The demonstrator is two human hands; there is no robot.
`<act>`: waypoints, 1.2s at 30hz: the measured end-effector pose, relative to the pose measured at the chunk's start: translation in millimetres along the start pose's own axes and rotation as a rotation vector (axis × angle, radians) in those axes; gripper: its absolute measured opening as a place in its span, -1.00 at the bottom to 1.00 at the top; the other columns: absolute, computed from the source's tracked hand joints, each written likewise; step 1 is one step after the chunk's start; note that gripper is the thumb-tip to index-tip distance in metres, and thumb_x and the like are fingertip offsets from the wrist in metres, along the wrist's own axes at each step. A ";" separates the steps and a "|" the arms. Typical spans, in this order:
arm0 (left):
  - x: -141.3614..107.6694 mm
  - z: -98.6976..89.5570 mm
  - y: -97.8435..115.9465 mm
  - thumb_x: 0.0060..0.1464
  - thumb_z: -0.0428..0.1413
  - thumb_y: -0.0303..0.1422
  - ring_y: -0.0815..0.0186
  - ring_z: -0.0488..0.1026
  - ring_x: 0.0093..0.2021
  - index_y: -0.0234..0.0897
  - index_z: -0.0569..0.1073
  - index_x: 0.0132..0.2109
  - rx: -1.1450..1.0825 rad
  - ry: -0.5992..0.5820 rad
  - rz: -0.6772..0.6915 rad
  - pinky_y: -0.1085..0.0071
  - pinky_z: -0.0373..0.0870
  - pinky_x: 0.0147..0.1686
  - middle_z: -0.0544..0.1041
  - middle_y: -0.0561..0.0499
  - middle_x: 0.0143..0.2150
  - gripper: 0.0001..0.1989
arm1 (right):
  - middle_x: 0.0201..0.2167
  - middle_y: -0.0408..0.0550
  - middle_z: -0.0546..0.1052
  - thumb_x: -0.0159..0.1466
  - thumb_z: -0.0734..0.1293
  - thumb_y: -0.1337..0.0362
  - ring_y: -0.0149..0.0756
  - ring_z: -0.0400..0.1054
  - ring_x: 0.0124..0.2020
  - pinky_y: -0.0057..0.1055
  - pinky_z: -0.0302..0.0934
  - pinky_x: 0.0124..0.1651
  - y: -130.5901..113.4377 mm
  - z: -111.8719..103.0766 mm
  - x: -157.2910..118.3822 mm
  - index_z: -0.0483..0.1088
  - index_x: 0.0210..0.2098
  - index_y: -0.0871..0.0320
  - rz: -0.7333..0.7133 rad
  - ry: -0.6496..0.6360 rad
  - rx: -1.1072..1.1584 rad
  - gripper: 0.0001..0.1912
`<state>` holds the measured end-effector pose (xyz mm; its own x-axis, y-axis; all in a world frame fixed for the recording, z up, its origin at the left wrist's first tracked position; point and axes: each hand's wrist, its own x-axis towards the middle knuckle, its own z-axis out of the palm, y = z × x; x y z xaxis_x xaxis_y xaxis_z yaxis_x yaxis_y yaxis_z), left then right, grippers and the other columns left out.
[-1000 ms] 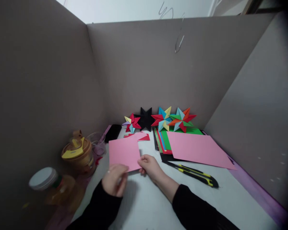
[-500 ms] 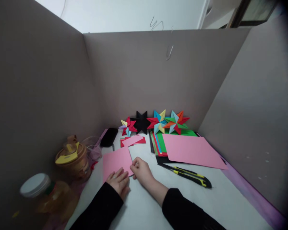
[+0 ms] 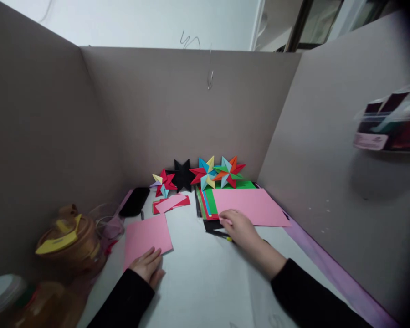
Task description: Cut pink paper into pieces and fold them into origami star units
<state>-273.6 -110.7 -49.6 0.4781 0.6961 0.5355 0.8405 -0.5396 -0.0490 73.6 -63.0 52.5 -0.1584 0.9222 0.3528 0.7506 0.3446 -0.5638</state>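
Observation:
My left hand lies flat with fingers stretched over the lower right part of a square pink sheet of paper on the white tabletop. To the right, my right hand has its fingers curled together at the near left corner of a larger pink sheet of paper. That sheet lies on a stack of coloured papers. Beneath my right hand, a black-and-yellow tool is mostly hidden.
Several folded paper stars stand along the back wall. Pink and red paper strips and a black phone lie in front. A brown lidded container and a white-capped jar stand left. A clear pouch hangs on the right wall.
My right hand has left the edge of the pink square and moved right to the larger sheet, covering much of the black-and-yellow tool. My left hand stays on the square. The view has turned right.

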 end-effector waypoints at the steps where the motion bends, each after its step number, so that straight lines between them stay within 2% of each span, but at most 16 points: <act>1: 0.1 0.4 0.1 0.09 -0.01 -0.24 0.09 0.49 -0.06 -0.28 0.53 -0.15 0.005 0.005 0.000 0.24 0.50 -0.19 0.57 -0.13 -0.10 -0.70 | -0.18 0.06 0.52 0.16 0.23 0.36 -0.10 0.32 -0.05 -0.19 0.16 0.00 20.7 -10.1 0.0 0.46 -0.19 0.14 0.030 0.016 -0.104 -0.74; 3: 0.5 -0.2 0.2 0.10 -0.02 -0.27 0.10 0.50 -0.07 -0.30 0.53 -0.15 0.018 0.017 -0.014 0.23 0.49 -0.20 0.57 -0.14 -0.11 -0.69 | -0.04 0.11 0.47 0.11 0.26 0.38 -0.04 0.24 0.08 -0.12 0.10 0.10 59.7 -19.0 -1.7 0.43 -0.09 0.18 0.036 -0.025 -0.207 -0.65; 5: 0.8 -2.7 -0.2 0.10 -0.03 -0.29 0.09 0.50 -0.09 -0.29 0.53 -0.16 0.048 0.031 -0.070 0.21 0.47 -0.20 0.57 -0.14 -0.12 -0.70 | 0.09 0.12 0.38 0.10 0.30 0.34 0.01 0.11 0.20 -0.06 0.02 0.17 89.2 -16.3 -4.7 0.40 -0.02 0.20 0.026 -0.060 -0.222 -0.58; 8: 0.0 -6.6 -2.7 0.08 -0.02 -0.27 0.05 0.50 -0.08 -0.21 0.55 -0.21 0.097 0.027 -0.179 0.13 0.43 -0.18 0.58 -0.10 -0.14 -0.73 | 0.11 0.07 0.37 0.12 0.31 0.32 -0.05 0.13 0.20 -0.08 0.01 0.20 110.1 -5.8 -6.8 0.37 0.05 0.15 0.011 -0.099 -0.154 -0.53; 10: -2.0 -6.7 -5.8 0.08 -0.01 -0.24 0.06 0.50 -0.09 -0.18 0.55 -0.25 0.083 0.009 -0.194 0.13 0.43 -0.17 0.59 -0.08 -0.16 -0.74 | 0.09 0.04 0.40 0.11 0.32 0.33 -0.08 0.17 0.18 -0.10 0.03 0.20 113.0 -2.2 -5.2 0.38 0.03 0.13 0.004 -0.112 -0.110 -0.54; 14: -6.8 -1.6 -12.7 0.12 -0.03 -0.20 0.14 0.53 -0.15 -0.23 0.56 -0.26 -0.003 0.020 -0.137 0.27 0.50 -0.20 0.60 -0.11 -0.18 -0.69 | 0.06 0.03 0.42 0.10 0.34 0.31 -0.09 0.20 0.17 -0.09 0.06 0.20 113.9 -4.4 -0.5 0.45 -0.04 0.12 0.020 -0.118 -0.054 -0.60; 20: -7.1 -0.1 -12.6 0.18 -0.09 -0.12 0.11 0.54 -0.17 -0.28 0.57 -0.25 -0.052 0.096 -0.139 0.25 0.53 -0.23 0.60 -0.15 -0.19 -0.57 | 0.00 0.03 0.46 0.05 0.39 0.32 -0.10 0.25 0.13 -0.10 0.06 0.22 118.9 -12.2 0.8 0.50 -0.11 0.11 0.105 -0.123 0.090 -0.63; 26: -6.9 0.7 -10.3 0.17 -0.10 -0.08 0.13 0.54 -0.17 -0.22 0.57 -0.26 -0.086 0.110 -0.169 0.27 0.53 -0.23 0.60 -0.10 -0.20 -0.57 | -0.07 0.01 0.51 0.01 0.41 0.33 -0.06 0.28 0.11 -0.05 0.06 0.22 125.4 -16.2 1.0 0.53 -0.18 0.10 0.163 -0.101 0.230 -0.66; 33: -6.4 3.8 -11.8 0.20 -0.17 -0.06 0.15 0.56 -0.21 -0.25 0.57 -0.30 -0.034 0.132 -0.130 0.30 0.54 -0.28 0.61 -0.12 -0.24 -0.49 | 0.03 0.00 0.44 0.00 0.41 0.37 -0.09 0.25 0.13 -0.12 0.04 0.24 124.8 -20.3 0.3 0.45 -0.04 0.11 0.127 -0.157 0.096 -0.51; 36: -6.1 2.9 -12.2 0.21 -0.17 -0.08 0.15 0.55 -0.20 -0.28 0.56 -0.28 -0.006 0.132 -0.102 0.31 0.54 -0.28 0.61 -0.13 -0.23 -0.50 | 0.05 0.02 0.43 0.05 0.37 0.36 -0.11 0.25 0.13 -0.13 0.06 0.23 122.1 -21.3 0.3 0.43 -0.01 0.14 0.096 -0.170 0.031 -0.53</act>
<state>-286.0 -107.1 -54.7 0.3519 0.6794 0.6439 0.8815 -0.4719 0.0162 178.9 -24.4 -0.3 -0.1954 0.9664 0.1669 0.7475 0.2569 -0.6125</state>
